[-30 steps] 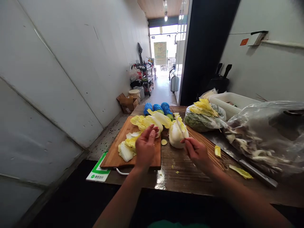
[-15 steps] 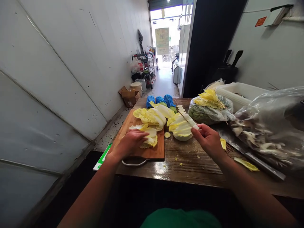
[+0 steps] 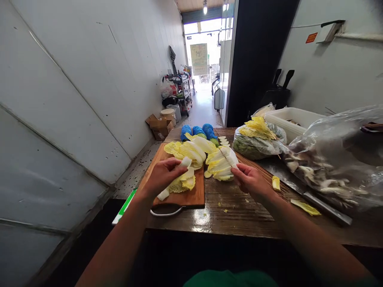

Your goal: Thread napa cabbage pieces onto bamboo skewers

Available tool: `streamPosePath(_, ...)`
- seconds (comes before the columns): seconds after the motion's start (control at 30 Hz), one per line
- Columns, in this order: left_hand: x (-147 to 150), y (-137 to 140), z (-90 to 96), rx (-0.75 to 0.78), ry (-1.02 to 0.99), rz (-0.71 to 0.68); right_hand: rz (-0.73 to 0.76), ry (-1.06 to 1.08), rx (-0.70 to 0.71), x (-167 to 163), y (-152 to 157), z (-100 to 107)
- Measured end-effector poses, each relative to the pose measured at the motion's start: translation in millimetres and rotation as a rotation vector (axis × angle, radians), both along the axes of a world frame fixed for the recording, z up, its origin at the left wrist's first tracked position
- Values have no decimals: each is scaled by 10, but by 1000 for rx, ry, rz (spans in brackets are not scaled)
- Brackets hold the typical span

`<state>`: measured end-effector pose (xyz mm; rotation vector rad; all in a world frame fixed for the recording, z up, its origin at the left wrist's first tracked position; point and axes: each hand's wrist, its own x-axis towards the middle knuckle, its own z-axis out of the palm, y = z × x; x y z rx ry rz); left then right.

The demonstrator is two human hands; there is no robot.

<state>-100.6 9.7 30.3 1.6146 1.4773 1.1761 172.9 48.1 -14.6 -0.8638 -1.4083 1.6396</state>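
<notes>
My left hand [image 3: 164, 174], above the wooden cutting board [image 3: 197, 196], pinches a white piece of napa cabbage [image 3: 186, 162]. Below it lie cut cabbage leaves [image 3: 182, 185]. My right hand [image 3: 250, 180] is closed on a thin skewer [image 3: 225, 155] that points up and left; pale cabbage shows by its fingertips, though whether it is threaded on is hard to see. Behind the skewer rests a mound of cut cabbage [image 3: 220, 166] on the brown table, beside the board. Larger cabbage leaves [image 3: 191, 153] cover the board's far part.
Blue-netted vegetables [image 3: 198, 131] line the far edge. To the right are bagged greens [image 3: 257, 139], a white bin [image 3: 296, 119], a plastic bag of mushrooms [image 3: 326, 171], a knife [image 3: 326, 207] and a bundle of skewers [image 3: 257, 165]. A wall stands on the left.
My left hand has lifted off the leaves on the board and now pinches a white cabbage piece. My right hand, with the skewer, appears slightly further left. The camera view has shifted.
</notes>
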Motion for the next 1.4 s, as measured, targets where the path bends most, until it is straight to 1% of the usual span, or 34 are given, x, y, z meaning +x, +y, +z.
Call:
streamPosePath(0.07, 164, 85, 3, -131, -367, -34, 24, 34, -55, 7, 40, -13)
streamPosePath(0.13, 340, 202, -14, -226, -648, -76, 42, 34, -79, 32, 87, -21)
streamPosePath(0.17, 421, 263, -27, -264, -740, -84, 51, 28, -82, 47, 111, -22)
streamPosePath(0.23, 554, 373, -54, -325, -838, -87, 74, 22, -86, 78, 152, -23)
streamPosePath(0.3, 632, 449, -78, -358, -866, -93, 105, 16, -76, 95, 174, -18)
streamPosePath(0.37, 654, 487, -100, -357, -879, -100, 137, 11, -53, 94, 169, -14)
streamPosePath(0.5, 585, 488, -139, -329, -879, -86, 162, -18, 12, 62, 109, -19)
streamPosePath(0.6, 516, 470, -156, -341, -851, -113, 152, -134, 122, 51, 78, -35)
streamPosePath(0.7, 473, 464, -164, -343, -799, -192, 133, -249, 196, 58, 88, -53)
streamPosePath(0.8, 453, 475, -174, -327, -774, -249, 132, -270, 180, 75, 115, -64)
streamPosePath(1.03, 439, 468, -184, -373, -796, -276, 146, -291, 147, 94, 119, -42)
streamPosePath(1.23, 419, 463, -195, -380, -838, -255, 138, -248, 31, 75, 109, -16)
streamPosePath(1.4, 399, 494, -236, -385, -857, -219, 148, -243, 8, 73, 107, -11)
